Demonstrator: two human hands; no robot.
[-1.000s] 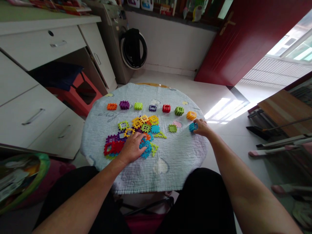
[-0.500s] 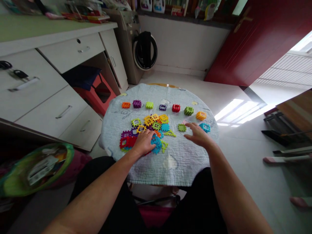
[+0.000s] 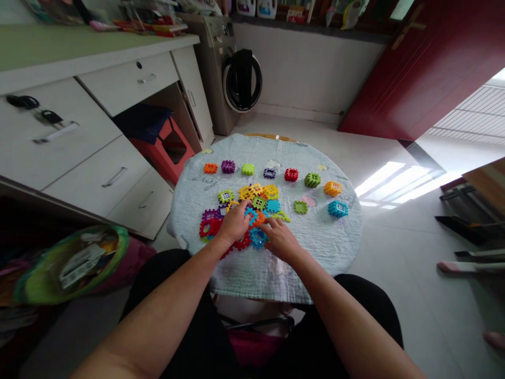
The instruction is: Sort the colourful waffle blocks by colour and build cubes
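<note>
On cloth (image 3: 315,266) bearing illegible script (image 3: 205,182), left hand (image 3: 235,222) and right hand (image 3: 281,240) touch piled blocks (image 3: 259,203); their grip I cannot tell

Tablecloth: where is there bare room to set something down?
Bare cloth lies between the flat green square and the blue block; between that block and the near edge, right of the right forearm; and between the forearms, nearer than the heap of pieces. That heap, around the left hand and right hand, is crowded.
</note>
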